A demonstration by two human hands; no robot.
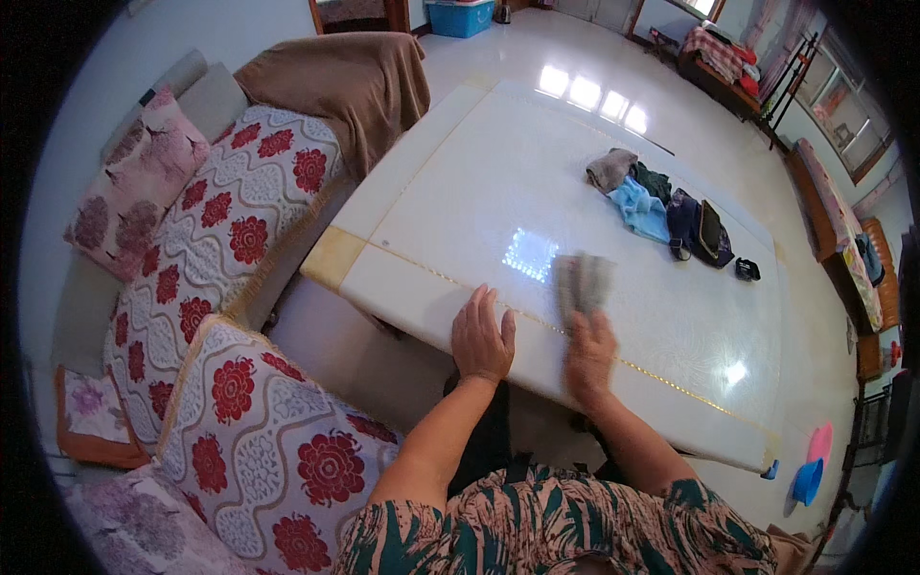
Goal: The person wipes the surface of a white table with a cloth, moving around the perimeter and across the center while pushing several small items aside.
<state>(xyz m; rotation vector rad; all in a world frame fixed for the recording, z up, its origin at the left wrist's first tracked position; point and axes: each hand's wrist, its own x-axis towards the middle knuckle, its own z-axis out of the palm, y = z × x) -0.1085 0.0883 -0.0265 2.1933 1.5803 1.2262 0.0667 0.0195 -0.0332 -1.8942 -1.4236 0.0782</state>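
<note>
My left hand [482, 337] lies flat near the front edge of a glossy white table [431, 206], its fingers stretched out and nothing in them. To its right, my right hand [589, 359] grips the near end of a greyish cloth [585, 284]. Motion blurs the cloth and the fingers on it. The cloth reaches away from me over the tabletop, across the gold trim line. I cannot tell how it is folded or how firmly it presses on the table.
At the table's far right lie a grey cloth [611, 170], a light blue cloth [639, 210], a dark bag [707, 235] and a small black item [747, 269]. A flowered sofa [220, 220] borders the left side. A blue basin [807, 482] is on the floor at right.
</note>
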